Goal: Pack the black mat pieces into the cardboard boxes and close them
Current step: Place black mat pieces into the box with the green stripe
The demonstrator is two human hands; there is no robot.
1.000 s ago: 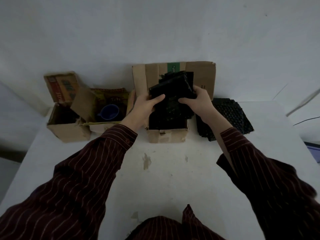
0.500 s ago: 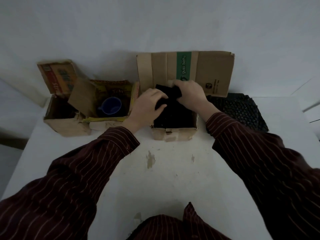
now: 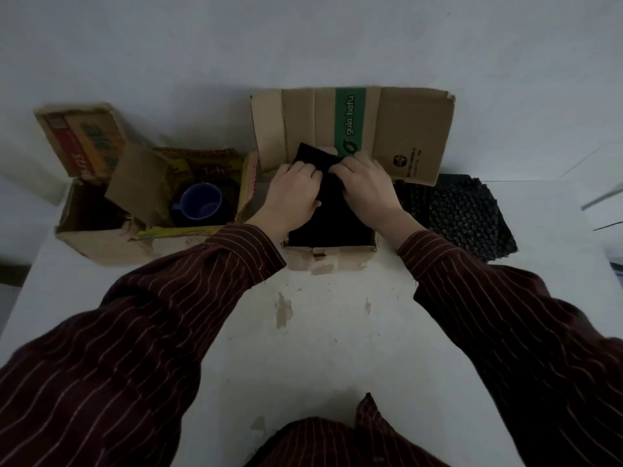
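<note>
In the middle cardboard box, both hands press black mat pieces, grip flat, unclenched.

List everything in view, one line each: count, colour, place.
middle box: 1, brown cardboard with a green stripe, table centre, flaps open
mat pieces in box: count unclear, black, inside the middle box
mat pile: count unclear, black, right of the middle box
left boxes: 2, brown and yellow, table's left, open
cup: 1, blue, in the yellow box
table: 1, white
left hand: on the boxed mats
right hand: on the boxed mats
</note>
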